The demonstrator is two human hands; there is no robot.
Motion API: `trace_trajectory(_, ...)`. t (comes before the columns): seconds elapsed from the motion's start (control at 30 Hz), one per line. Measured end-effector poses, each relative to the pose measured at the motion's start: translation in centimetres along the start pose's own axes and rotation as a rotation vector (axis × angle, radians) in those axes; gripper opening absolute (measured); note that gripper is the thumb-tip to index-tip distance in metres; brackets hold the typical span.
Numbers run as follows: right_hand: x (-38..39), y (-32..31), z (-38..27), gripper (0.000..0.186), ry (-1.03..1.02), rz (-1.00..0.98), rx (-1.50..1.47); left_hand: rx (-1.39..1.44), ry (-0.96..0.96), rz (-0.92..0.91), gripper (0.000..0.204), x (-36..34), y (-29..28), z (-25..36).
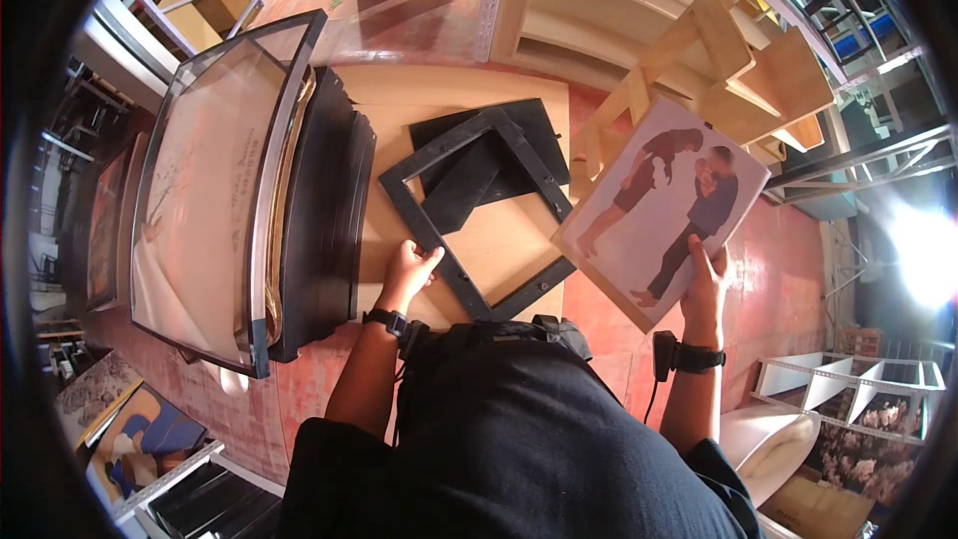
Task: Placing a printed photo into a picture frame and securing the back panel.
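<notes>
My left hand [411, 274] is closed on the lower left side of an empty black picture frame [464, 274], its thumb lying on the rail. The frame rests at an angle on a tan board [384, 90]. Partly beneath its far side lies a black backing panel [547, 140] with a fold-out stand leg [461, 190] showing through the opening. In my right hand [707, 284] is a flat picture print [639, 210] of two figures on a pale ground, raised and tilted to the right of the frame, thumb on its front face. The fingers behind it are hidden.
At the left stands a stack of black frames [329, 210], with a large glazed picture [205, 180] leaning against it. Wooden shelf pieces [689, 60] stand at the far right, a white rack [848, 384] at the near right. More pictures [145, 429] lie at the near left.
</notes>
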State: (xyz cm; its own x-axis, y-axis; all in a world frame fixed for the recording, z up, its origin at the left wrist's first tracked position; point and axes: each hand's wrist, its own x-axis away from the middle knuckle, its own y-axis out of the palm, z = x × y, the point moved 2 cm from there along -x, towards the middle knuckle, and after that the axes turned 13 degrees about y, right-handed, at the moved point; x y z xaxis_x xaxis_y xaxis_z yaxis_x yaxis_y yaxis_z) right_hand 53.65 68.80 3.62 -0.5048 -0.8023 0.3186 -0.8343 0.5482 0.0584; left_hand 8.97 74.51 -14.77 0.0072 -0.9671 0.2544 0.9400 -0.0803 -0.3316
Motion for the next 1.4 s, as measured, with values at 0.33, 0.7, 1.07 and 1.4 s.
trace_trajectory(0.33, 0.7, 6.3, -1.9, 0.03, -0.194, -0.139, 0.35, -0.158, 0.211, 0.014, 0.03, 1.2, -0.4, 6.1)
trace_trajectory(0.7, 6.7, 19.9, -2.7, 0.055, -0.729, -0.318, 0.995, 0.457, 0.667, -0.297, 0.082, 4.3, 3.6, 24.2)
trace_trajectory(1.07, 5.4, 18.3, 3.8, 0.071, -0.66, -0.93, 0.704, 0.436, 0.355, 0.261, 0.032, 2.6, -1.1, 13.8)
trace_trajectory(1.4, -3.8, 9.1, 10.0, 0.062, -0.099, -0.502, 0.549, 0.963, 0.069, -0.062, 0.031, 0.1, -2.0, 8.4)
